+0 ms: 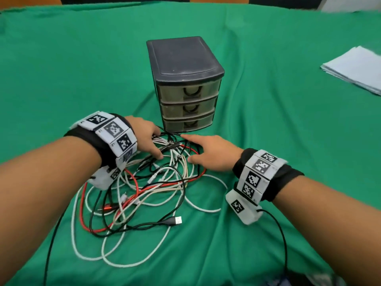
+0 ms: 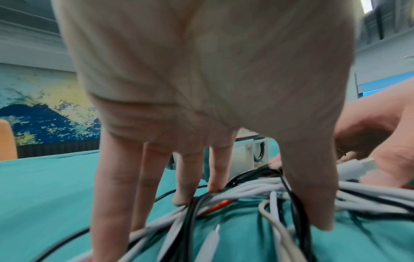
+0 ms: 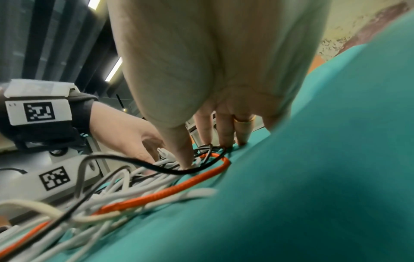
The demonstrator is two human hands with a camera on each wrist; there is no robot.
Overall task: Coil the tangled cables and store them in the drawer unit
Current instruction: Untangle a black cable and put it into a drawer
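A tangle of white, black and red cables lies on the green cloth just in front of a dark drawer unit whose three translucent drawers are shut. My left hand reaches into the far left of the pile; its straight fingers and thumb touch the white and black strands. My right hand comes in from the right, its thumb pressing on white cables beside the red cable, its other fingertips on black loops at the cloth. Neither hand grips a cable.
The green tablecloth is wrinkled around the drawer unit. A stack of white paper lies at the far right. A black USB plug sticks out of the pile's near side. Black camera leads trail from both wrists.
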